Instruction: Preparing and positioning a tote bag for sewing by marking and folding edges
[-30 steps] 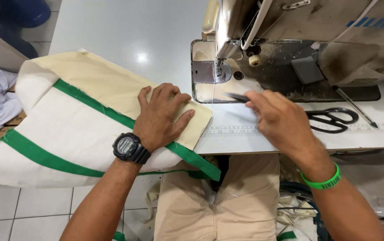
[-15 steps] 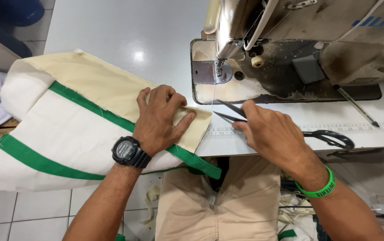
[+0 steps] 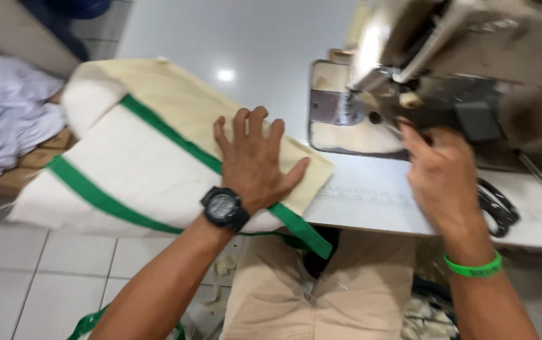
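On white sewing table (image 3: 372, 201) | tiled floor (image 3: 63, 277) | left hand (image 3: 255, 164) flat on canvas bag (image 3: 145, 170) | right hand (image 3: 441, 176) grip unclear

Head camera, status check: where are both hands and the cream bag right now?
Left hand flat on cream fabric bag with green straps, fingers spread. Right hand up at the sewing machine, grip unclear through blur. Black scissors lie beside right wrist.

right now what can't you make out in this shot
- Head view, right hand: its fingertips reach under the sewing machine, and motion blur hides whether the grip holds anything.
- Needle area: blurred, too smeared to tell needle or thread.
- Black scissors: mostly covered by the right hand and wrist.
- Cream fabric with green bands: the part under the left hand is hidden.
- White cloth pile: cut off by the left edge.
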